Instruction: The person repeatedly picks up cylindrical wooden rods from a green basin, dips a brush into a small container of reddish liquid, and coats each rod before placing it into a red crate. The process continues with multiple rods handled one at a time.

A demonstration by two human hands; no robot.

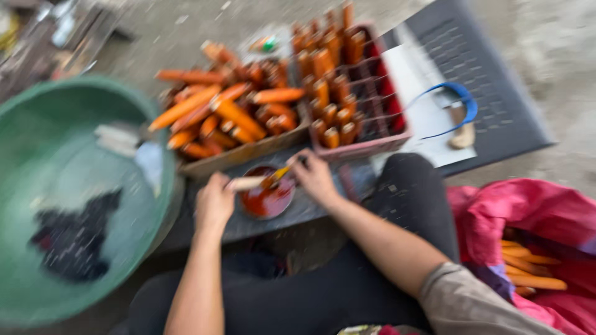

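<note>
Over the small bowl of red paste (267,200) on the tabletop (310,208) | left hand (214,203) gripped a pale stick (246,183) | right hand (315,177) pinched a brush (280,174) | risk: knocked bowl could spill paste.

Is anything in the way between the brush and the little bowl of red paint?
No, nothing visible is. The right hand holds the brush right over the small bowl of red paint, its tip at the paint. The left hand holds a pale stick at the bowl's rim, beside the brush, not blocking it.
</note>
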